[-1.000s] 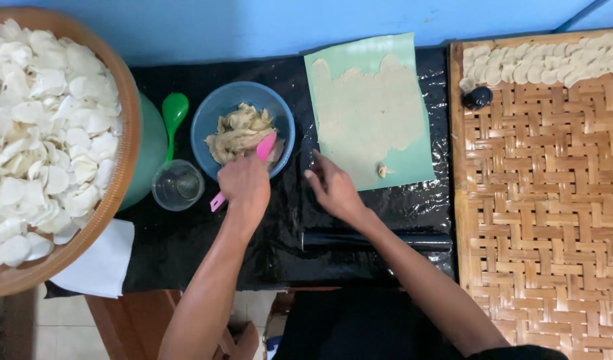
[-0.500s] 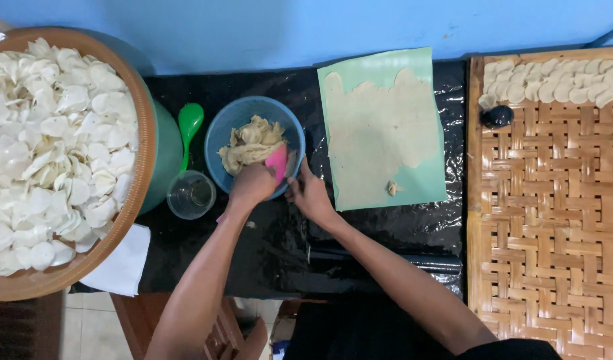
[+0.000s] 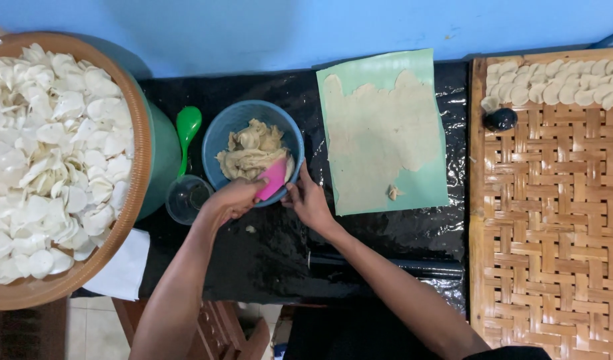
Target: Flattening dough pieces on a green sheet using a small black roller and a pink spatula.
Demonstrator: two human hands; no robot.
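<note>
My left hand (image 3: 232,200) grips a pink scraper (image 3: 274,178) whose blade dips into the beige dough (image 3: 250,155) in a blue bowl (image 3: 234,122). My right hand (image 3: 309,201) rests against the bowl's near right rim, steadying it. Right of the bowl lies a green sheet (image 3: 426,190) spread with a thin layer of dough, with one small lump (image 3: 393,193) near its front edge.
A big round woven tray (image 3: 137,167) of white chips sits at left over a green tub. A green spoon (image 3: 187,125) and a small glass (image 3: 186,199) stand beside the bowl. A woven bamboo rack (image 3: 553,227) at right carries dough rounds (image 3: 560,83) and a dark cap (image 3: 500,119). Black plastic (image 3: 273,253) covers the table.
My left hand brought the pink scraper from beside the bowl up into the dough. My right hand moved left from the green sheet to the bowl's rim.
</note>
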